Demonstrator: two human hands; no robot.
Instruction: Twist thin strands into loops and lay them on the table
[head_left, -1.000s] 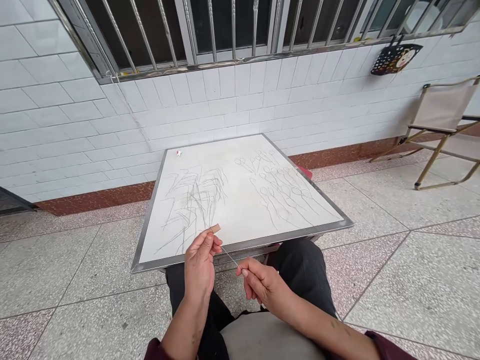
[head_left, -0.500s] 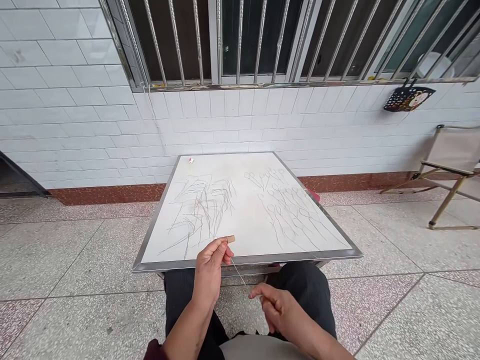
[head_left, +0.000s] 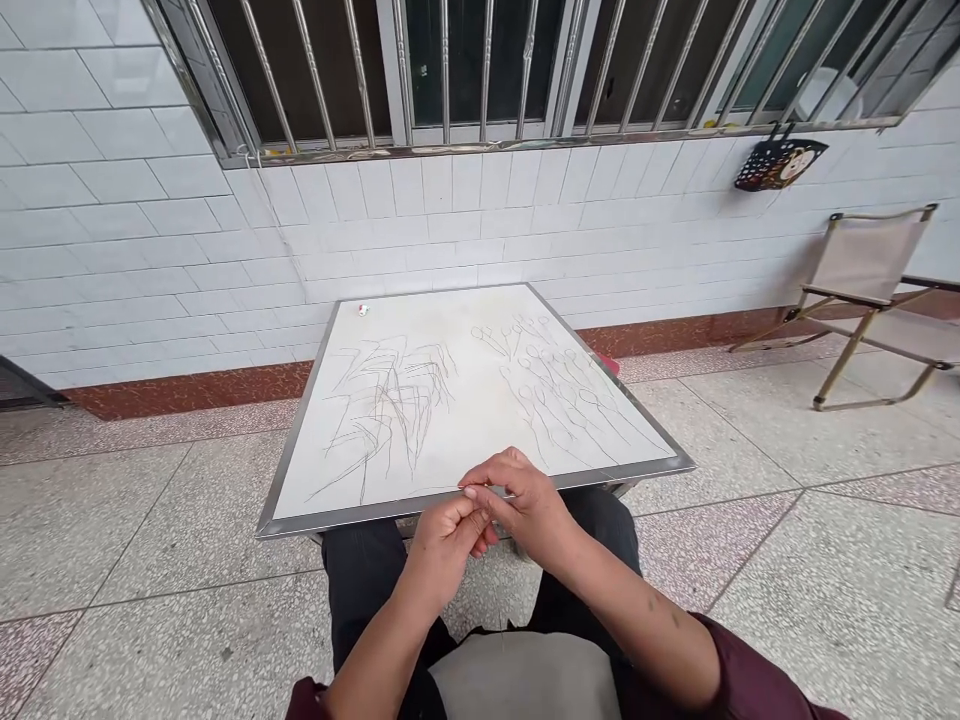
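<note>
White surface (head_left: 469, 425), grey-edged. Looped wires (head_left: 564, 385) spread along its right edge; bent wires (head_left: 391, 395) on the left half, reaching toward the near edge. Right hand (head_left: 529, 508) and left hand (head_left: 442, 545) meet mid near edge, fingertips overlapping; can't tell what either pinches. Small white-and-red item (head_left: 364, 310) by far left corner.

The bare left hand (head_left: 442, 545), thumb pressed to its bent fingers, touches the bare right hand (head_left: 529, 505), which arches over it from the other side, index finger and thumb close together at their tips. The bare left forearm (head_left: 386, 645) and right forearm (head_left: 626, 620) slant inward from dark maroon cloth sleeves (head_left: 750, 670).
</note>
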